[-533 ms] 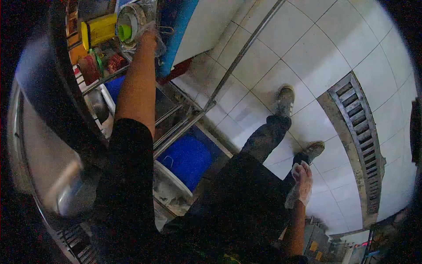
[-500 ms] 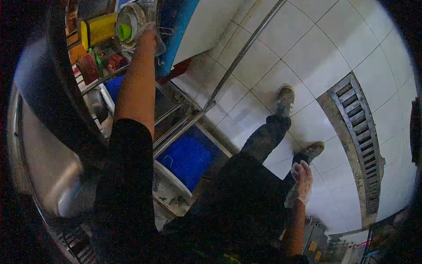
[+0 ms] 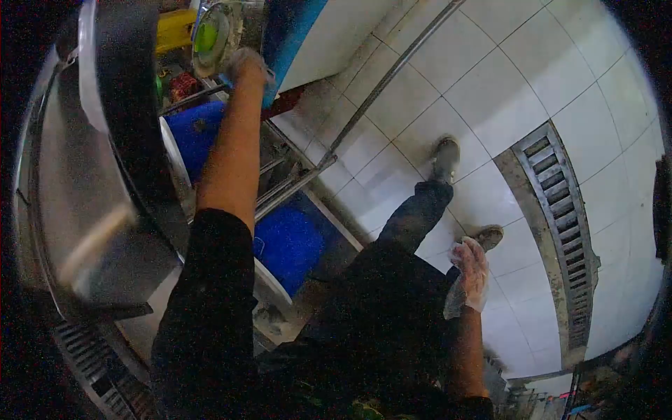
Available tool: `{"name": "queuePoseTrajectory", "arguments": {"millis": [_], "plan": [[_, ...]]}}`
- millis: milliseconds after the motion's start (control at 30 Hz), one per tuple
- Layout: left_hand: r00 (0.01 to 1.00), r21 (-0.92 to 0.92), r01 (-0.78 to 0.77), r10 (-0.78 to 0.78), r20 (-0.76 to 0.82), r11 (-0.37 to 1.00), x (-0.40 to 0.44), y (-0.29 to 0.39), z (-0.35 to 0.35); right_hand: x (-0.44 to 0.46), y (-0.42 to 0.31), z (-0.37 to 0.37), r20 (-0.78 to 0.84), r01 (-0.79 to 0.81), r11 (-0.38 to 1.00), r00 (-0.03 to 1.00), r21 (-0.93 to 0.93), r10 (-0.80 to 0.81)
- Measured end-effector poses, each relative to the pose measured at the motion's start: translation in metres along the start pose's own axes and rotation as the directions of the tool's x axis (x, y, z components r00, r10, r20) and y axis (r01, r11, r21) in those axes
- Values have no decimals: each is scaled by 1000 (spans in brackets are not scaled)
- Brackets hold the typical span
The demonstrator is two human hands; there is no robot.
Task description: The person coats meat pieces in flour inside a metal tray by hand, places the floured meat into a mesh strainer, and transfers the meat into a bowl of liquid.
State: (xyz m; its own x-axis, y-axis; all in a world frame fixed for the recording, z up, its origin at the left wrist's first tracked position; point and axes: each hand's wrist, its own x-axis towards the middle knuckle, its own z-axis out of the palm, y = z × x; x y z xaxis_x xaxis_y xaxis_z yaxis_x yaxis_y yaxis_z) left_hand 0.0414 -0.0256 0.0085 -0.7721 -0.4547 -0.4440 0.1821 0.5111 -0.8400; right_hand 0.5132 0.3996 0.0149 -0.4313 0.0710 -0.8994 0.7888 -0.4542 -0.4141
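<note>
L hand (image 3: 246, 68) is at the bowl (image 3: 222, 43), prob to steady it; can't tell if fingers grip. R hand (image 3: 472, 273), w/ clear glove (image 3: 477, 297), hangs free, fingers loosely bent.

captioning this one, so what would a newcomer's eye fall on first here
Probably the bright green thing in the bowl at upper left, by the gloved left hand. Then the slatted drain curving down the white floor at right, and a blue patch left of centre.
</note>
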Motion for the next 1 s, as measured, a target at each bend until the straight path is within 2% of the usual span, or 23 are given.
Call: {"name": "queuePoseTrajectory", "arguments": {"millis": [33, 67, 133, 167, 233, 333, 367, 400, 433, 500, 567, 633, 700, 767, 800, 867, 900, 933, 967, 1000], "plan": [[992, -227, 81, -101, -79, 971, -15, 4, 0, 1, -1, -4, 5, 7, 1000, 1000, -25, -6], [964, -513, 114, -220, -151, 851, -26, 7, 6, -1, -3, -9, 4, 12, 1000, 1000, -25, -12], [901, -855, 41, -390, -192, 517, -51, 20, 14, -4, -10, -20, 76, 77, 995, 994, -61, -72], [878, -930, -23, -438, -195, 367, -64, 31, 18, 3, -4, -21, 74, 79, 995, 994, -62, -75], [863, -981, -116, -473, -177, 154, -91, 53, 22, 21, 7, -20, 117, 69, 997, 991, 23, -71], [882, -970, -216, -450, -144, -114, -150, 85, 28, 36, -30, 0, 210, 139, 988, 970, -63, -123], [895, -952, -234, -427, -132, -196, -197, 84, 26, 9, -49, -9, 265, 167, 986, 950, 19, -166], [901, -938, -266, -403, -160, -224, -235, 91, 32, 3, -53, -8, 320, 179, 978, 925, 108, -205], [903, -930, -302, -376, -209, -209, -261, 101, 36, 18, -58, -1, 397, 368, 929, 848, 38, -352], [825, -881, -473, -365, -433, -25, -312, 129, 57, 36, -80, 22, 453, 521, 853, 769, -35, -451], [858, -891, -453, -286, -426, -34, -356, 155, 72, 39, -110, 43, 417, 496, 866, 802, -63, -428], [942, -949, -305, -173, -288, -82, -435, 154, 18, 39, -129, 44, 499, 383, 910, 764, 158, -408], [973, -960, -228, -82, -217, -162, -484, 164, 7, 63, -111, 37, 460, 418, 888, 761, 192, -457], [958, -948, -286, -34, -284, -143, -515, 176, 13, 66, -103, 19, 424, 450, 863, 752, 227, -504], [952, -942, -306, -18, -306, -142, -528, 177, 10, 61, -99, 5, 375, 531, 825, 738, 191, -562], [955, -970, -243, 179, -235, 25, -549, 170, -2, 48, -90, -17, 301, 632, 767, 715, 108, -631], [953, -968, -249, 181, -242, 16, -554, 163, -7, 39, -87, -27, 263, 674, 736, 701, 61, -663], [921, -964, -266, 301, -248, 18, -556, 151, -10, 36, -78, -40, 244, 736, 675, 666, -58, -705], [874, -959, -284, 416, -249, 22, -557, 142, -13, 35, -77, -44, 200, 690, 723, 714, -33, -671], [892, -951, -309, 355, -280, 24, -557, 135, -18, 34, -77, -49, 154, 642, 767, 758, -3, -634]]}}
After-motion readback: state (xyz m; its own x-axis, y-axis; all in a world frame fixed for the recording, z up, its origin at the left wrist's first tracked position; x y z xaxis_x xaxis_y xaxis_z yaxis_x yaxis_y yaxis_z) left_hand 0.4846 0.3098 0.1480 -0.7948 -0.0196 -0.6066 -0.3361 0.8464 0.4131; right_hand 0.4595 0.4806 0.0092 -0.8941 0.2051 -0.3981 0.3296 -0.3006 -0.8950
